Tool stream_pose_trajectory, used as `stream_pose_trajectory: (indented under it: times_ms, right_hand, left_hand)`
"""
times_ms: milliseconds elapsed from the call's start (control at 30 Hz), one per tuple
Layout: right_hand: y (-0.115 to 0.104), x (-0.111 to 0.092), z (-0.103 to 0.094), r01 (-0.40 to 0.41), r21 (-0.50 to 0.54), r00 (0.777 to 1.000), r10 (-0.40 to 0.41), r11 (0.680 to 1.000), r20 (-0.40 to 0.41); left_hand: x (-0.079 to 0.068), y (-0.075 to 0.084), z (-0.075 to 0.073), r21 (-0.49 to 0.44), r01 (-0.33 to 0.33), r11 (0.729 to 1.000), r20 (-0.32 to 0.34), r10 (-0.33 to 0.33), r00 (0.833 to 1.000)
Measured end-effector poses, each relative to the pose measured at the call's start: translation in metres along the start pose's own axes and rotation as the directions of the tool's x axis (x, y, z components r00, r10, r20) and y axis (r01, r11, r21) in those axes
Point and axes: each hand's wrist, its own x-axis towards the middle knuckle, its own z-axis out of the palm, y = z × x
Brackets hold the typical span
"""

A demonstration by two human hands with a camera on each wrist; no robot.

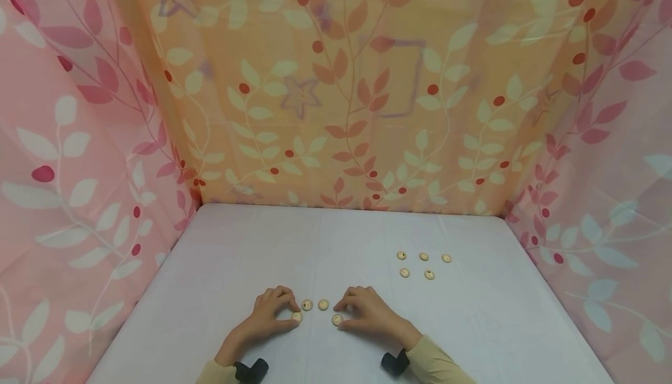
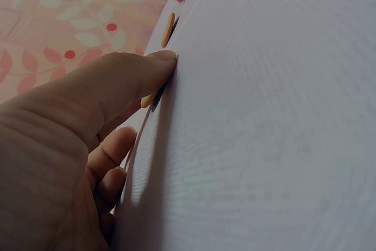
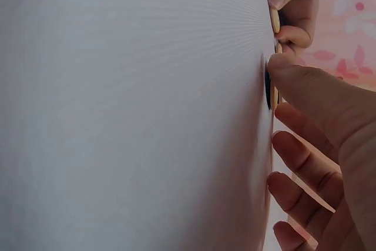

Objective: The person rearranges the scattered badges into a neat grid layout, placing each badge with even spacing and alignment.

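Note:
My left hand point(image 1: 270, 312) pinches a small round wooden disc point(image 1: 297, 317) by its edges, thumb on the near side and index finger on the far side. Opposite it, my right hand point(image 1: 370, 315) holds a second wooden disc point(image 1: 338, 320) between thumb and index finger. Two more discs, a left one point(image 1: 307, 304) and a right one point(image 1: 323, 304), lie flat between the hands, slightly farther back. In the left wrist view, the thumb partly covers the held disc point(image 2: 147, 101). The right wrist view shows the other held disc point(image 3: 274, 95) low at the white surface. Dark marks show on the discs' tops.
Several similar discs point(image 1: 423, 256) lie in two rows at the back right of the white table point(image 1: 252, 244). Leaf-patterned cloth point(image 1: 341, 80) hangs behind the table and along both sides. A black wrist device point(image 1: 395, 363) sits at each sleeve.

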Motion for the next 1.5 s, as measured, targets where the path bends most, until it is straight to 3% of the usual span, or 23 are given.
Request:
stream_pose_trajectory:
  times_ms: [600,1500]
  right_hand:
    - [-0.0028,0.0022,0.0001,-0.024,0.021,0.999,0.024,0.999,0.027]
    - [0.005,0.0026,-0.0016,-0.069,0.086,0.995,0.063,0.994,0.071]
  left_hand:
    - [0.0,0.0041,-0.0019,-0.019,0.014,1.0,0.008,-0.014,1.0]
    - [0.0004,-0.0039,0.0001,-0.011,-0.043,0.999,-0.015,0.042,0.999]
